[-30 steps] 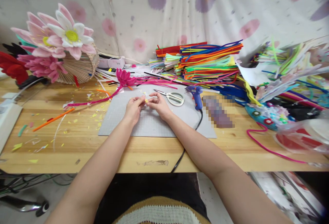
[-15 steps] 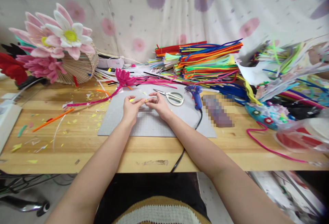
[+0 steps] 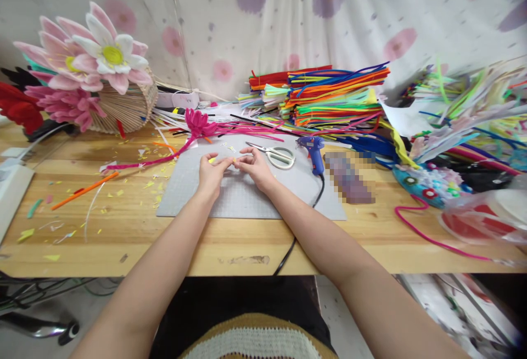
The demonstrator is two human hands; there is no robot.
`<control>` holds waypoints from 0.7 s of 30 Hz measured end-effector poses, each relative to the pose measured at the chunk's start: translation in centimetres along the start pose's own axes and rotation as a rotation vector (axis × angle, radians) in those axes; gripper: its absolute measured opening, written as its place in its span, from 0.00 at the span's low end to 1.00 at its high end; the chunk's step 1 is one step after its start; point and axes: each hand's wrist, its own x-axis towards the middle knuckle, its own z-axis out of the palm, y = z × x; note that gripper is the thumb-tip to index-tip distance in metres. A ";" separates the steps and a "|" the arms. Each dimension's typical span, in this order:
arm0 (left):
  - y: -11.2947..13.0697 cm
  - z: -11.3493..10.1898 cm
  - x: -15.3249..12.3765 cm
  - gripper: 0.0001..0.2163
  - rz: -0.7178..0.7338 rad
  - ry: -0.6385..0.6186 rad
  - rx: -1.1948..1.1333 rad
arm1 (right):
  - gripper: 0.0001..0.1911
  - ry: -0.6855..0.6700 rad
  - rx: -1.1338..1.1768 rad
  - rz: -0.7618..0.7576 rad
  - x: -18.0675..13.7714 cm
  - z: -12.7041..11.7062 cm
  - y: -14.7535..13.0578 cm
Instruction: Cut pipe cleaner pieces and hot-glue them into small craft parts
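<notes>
Over the grey cutting mat (image 3: 242,200), my left hand (image 3: 212,174) and my right hand (image 3: 256,168) meet with thumbs and fingertips pinched together. Between the fingertips shows a tiny yellow piece (image 3: 234,160), too small to name for certain; both hands seem to grip it. A pair of scissors (image 3: 281,157) with pale handles lies just beyond my right hand. Farther right on the mat stands a blue glue gun (image 3: 314,155), its black cord running toward the table's front edge. A magenta pipe-cleaner flower (image 3: 200,123) on a long stem lies behind my left hand.
Stacks of colourful pipe cleaners (image 3: 335,95) lie along the back. Fuzzy pink and white flowers (image 3: 111,54) stand at the left by a woven basket (image 3: 132,106). Yellow scraps and an orange pipe cleaner (image 3: 84,192) lie on the left. At right is a plastic-wrapped tub (image 3: 489,216).
My hands stay in nearly the same place, with only a slight shift of the fingers around the small yellow piece. Nothing else has visibly moved.
</notes>
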 end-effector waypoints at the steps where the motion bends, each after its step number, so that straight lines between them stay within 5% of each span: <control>1: 0.0 0.0 0.0 0.23 -0.001 -0.004 -0.001 | 0.25 0.008 0.004 0.003 0.0 0.0 0.0; 21: 0.3 -0.5 -0.2 0.24 0.081 -0.048 0.177 | 0.22 0.011 -0.134 -0.056 -0.2 0.0 0.0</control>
